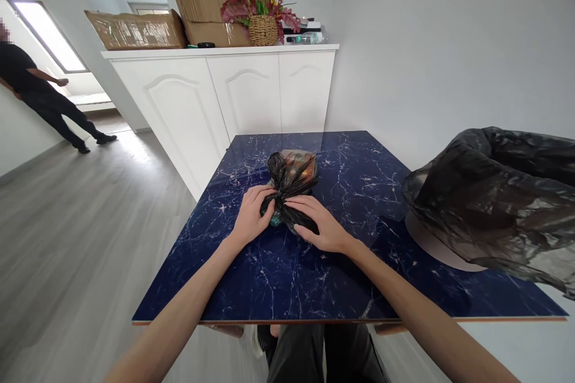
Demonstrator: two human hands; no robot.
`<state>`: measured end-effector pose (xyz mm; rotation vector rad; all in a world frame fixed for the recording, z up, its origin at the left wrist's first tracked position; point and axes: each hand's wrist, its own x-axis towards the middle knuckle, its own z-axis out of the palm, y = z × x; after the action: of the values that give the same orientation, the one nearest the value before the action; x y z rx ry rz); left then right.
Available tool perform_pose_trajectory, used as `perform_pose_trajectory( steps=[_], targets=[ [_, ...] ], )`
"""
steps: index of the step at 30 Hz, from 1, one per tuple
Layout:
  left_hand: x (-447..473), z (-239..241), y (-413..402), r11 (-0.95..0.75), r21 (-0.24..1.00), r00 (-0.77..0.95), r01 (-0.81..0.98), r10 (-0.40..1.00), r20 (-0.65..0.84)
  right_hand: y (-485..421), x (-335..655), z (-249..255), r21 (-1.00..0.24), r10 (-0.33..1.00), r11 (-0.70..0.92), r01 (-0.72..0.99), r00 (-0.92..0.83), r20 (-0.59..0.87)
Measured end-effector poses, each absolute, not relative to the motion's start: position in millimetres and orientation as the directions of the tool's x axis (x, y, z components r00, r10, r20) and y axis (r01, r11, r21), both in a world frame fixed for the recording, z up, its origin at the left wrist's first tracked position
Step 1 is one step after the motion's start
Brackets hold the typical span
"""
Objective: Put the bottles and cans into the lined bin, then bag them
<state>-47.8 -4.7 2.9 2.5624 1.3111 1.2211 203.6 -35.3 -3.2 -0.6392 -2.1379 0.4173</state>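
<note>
A black plastic bag [296, 175], its neck tied and bunched up, lies in the middle of the blue marbled table [269, 275]. Something orange and something green show faintly through its thin film; I cannot tell what they are. My left hand [252, 215] grips the knotted part from the left, thumb and fingers closed on the plastic. From the right, my right hand [318, 224] holds the bunched plastic, with its fingers on the knot and its thumb below a loose end.
At the table's right stands a bin [435, 245] lined with a black bag [503, 203]. Behind, a white cabinet [251, 93] carries cardboard boxes [139, 30], a flower basket [263, 30] and a bottle [309, 38]. A person [40, 84] stands far left.
</note>
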Motion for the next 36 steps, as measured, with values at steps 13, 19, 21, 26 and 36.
perform_pose_trajectory(
  steps=[13,19,21,26,36],
  targets=[
    [-46,2,-5,-0.699,0.316,0.389,0.642,0.652,0.651,-39,205,2,-0.454,0.64,0.762,0.461,-0.431,0.636],
    [-46,3,-7,-0.645,0.317,0.307,0.695,0.665,0.681,-29,204,-8,-0.408,0.642,0.733,0.544,-0.353,0.681],
    [-45,3,-8,-0.604,0.398,0.226,0.691,0.703,0.674,-28,204,-10,-0.392,0.629,0.738,0.549,-0.35,0.694],
    [-45,1,-5,-0.485,0.624,-0.015,0.613,0.783,0.622,-28,206,-10,-0.39,0.618,0.734,0.556,-0.309,0.723],
    [-61,-9,16,-0.222,0.919,-0.402,0.327,0.847,0.348,-25,210,-9,-0.576,0.702,0.569,0.587,0.018,0.712]
  ],
)
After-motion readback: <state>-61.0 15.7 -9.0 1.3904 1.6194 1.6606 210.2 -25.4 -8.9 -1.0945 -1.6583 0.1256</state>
